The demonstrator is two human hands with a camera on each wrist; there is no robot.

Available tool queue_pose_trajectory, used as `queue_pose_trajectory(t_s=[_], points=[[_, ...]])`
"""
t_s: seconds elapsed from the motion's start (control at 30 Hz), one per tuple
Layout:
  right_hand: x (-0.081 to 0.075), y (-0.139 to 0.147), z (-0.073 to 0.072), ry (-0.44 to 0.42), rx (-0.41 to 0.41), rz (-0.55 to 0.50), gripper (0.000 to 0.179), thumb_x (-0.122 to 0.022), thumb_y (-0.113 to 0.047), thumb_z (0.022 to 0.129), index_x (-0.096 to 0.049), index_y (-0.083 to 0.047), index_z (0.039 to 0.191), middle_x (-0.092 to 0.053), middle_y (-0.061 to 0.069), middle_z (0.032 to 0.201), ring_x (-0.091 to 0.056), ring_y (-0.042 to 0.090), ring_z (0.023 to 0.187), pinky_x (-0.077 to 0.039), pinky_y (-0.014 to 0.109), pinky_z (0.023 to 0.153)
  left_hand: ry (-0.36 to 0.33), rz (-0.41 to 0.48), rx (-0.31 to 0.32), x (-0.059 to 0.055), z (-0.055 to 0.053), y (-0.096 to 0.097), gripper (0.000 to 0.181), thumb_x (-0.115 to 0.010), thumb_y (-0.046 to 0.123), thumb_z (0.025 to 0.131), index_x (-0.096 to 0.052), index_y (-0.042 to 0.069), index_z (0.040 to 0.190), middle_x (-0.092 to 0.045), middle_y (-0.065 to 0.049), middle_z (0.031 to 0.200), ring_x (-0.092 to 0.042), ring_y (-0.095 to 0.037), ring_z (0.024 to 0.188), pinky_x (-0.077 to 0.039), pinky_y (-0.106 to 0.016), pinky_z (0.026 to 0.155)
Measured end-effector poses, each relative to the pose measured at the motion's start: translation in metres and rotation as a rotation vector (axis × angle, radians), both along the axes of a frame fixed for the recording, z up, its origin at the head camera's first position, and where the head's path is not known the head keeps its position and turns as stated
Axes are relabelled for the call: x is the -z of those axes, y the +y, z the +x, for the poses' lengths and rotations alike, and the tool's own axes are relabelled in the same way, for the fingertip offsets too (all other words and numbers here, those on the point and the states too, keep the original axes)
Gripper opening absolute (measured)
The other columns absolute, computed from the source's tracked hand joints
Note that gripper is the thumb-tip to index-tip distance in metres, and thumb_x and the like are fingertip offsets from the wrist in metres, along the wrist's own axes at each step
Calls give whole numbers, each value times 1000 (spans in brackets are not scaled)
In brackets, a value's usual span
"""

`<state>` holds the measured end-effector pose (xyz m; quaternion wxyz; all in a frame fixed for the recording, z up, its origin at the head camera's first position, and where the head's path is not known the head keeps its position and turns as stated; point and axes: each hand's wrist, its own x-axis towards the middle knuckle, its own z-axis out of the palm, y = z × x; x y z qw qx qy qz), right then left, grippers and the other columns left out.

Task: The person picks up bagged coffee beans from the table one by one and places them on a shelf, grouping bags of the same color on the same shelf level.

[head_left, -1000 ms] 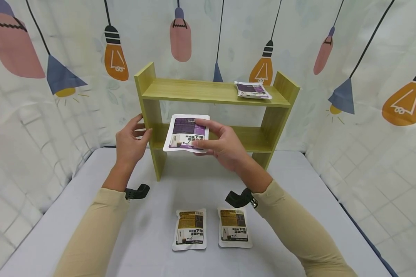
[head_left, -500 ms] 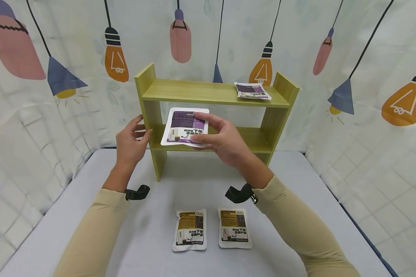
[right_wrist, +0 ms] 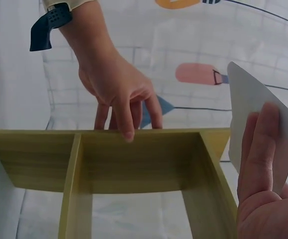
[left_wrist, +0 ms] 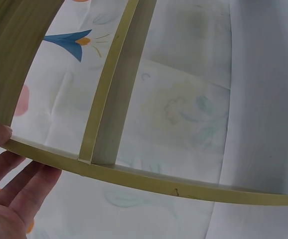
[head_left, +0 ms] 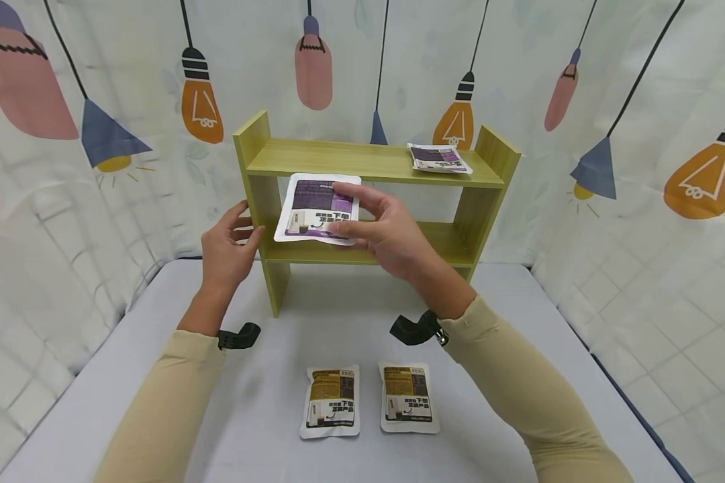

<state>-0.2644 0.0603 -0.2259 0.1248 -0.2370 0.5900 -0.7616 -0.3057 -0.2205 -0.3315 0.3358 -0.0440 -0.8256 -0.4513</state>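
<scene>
My right hand [head_left: 393, 235] pinches a flat white pouch with a purple label [head_left: 314, 208] between thumb and fingers. It is held up in front of the upper opening of a small wooden shelf [head_left: 338, 159]. In the right wrist view the plain white back of this pouch [right_wrist: 243, 94] shows, with fingers spread along it. My left hand [head_left: 229, 248] grips the shelf's left side panel, thumb at the front edge and fingers on the outer face. The left wrist view shows that hand [left_wrist: 22, 194] at the panel [left_wrist: 134, 179].
Purple-labelled pouches [head_left: 440, 159] lie stacked at the right end of the top board. Two brown-labelled pouches [head_left: 332, 401] lie side by side on the white-covered table [head_left: 266, 416], near the front. Behind the shelf hangs a cloth [head_left: 350, 74] printed with lamps.
My right hand has lifted the purple-labelled pouch upward and slightly left, nearer the top board's height. The left hand stays on the side panel.
</scene>
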Motion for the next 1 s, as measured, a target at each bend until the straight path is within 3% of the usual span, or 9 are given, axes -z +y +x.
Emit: queue_pose_trajectory(t_s=[0.63, 0.87, 1.0], points=[[-14, -9, -12, -119, 51, -66, 59, -70, 16, 86, -65, -9, 139, -55, 6, 143, -67, 29, 108, -65, 33, 78, -25, 8, 4, -1, 1, 0, 54, -63, 29, 101, -50, 31, 152, -69, -18, 132, -73, -39, 110, -58, -56, 97], [-15, -10, -18, -99, 38, -75, 59, -70, 15, 87, -63, -8, 140, -57, 11, 138, -67, 30, 108, -60, 45, 90, -48, 5, -3, -1, 2, 0, 55, -63, 31, 101, -48, 32, 154, -68, -16, 133, -72, -37, 111, -58, -54, 97], [-16, -11, -20, -102, 34, -94, 62, -69, 18, 86, -60, -5, 143, -59, 12, 134, -67, 30, 104, -62, 43, 88, -38, 12, 5, -1, 2, 0, 55, -64, 28, 101, -49, 32, 153, -69, -17, 132, -72, -38, 111, -58, -55, 98]])
